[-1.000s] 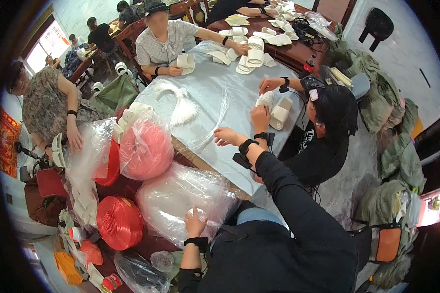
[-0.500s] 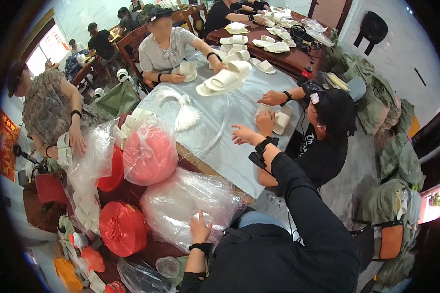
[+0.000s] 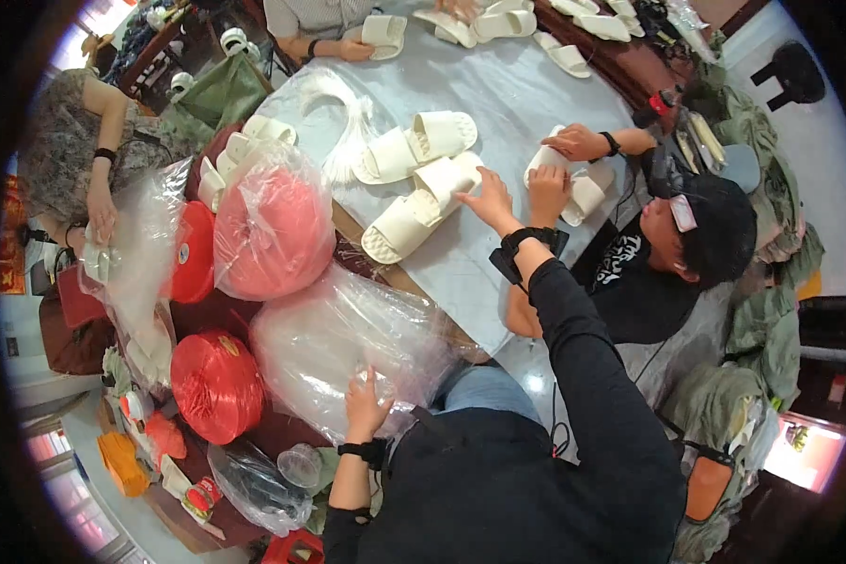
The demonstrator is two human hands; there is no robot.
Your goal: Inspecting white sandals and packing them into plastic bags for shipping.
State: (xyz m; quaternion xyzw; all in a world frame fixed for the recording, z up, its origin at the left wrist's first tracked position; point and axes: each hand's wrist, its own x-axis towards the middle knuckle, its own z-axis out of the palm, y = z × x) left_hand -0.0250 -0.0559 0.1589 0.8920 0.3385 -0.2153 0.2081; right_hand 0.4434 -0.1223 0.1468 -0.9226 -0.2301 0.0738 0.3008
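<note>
My right hand (image 3: 487,201) reaches out over the pale blue table cover (image 3: 526,94), fingers spread and touching a cream slipper (image 3: 446,177). That slipper lies in a small group with three others (image 3: 414,150), one of them long and close to the table's edge (image 3: 399,227). My left hand (image 3: 367,410) rests open on a big clear plastic bag (image 3: 338,343) near my lap. Both wrists wear black bands.
Red twine spools sit on the left, one in a plastic bag (image 3: 273,230) and one bare (image 3: 216,385). A person in a black cap (image 3: 714,235) on the right handles a slipper (image 3: 583,183). Other people sit at the left (image 3: 75,160) and far side. More slippers (image 3: 573,56) lie beyond.
The view has dropped closer to the table. My right hand has stretched forward onto the cream slippers. My left hand stays on the clear bag.
</note>
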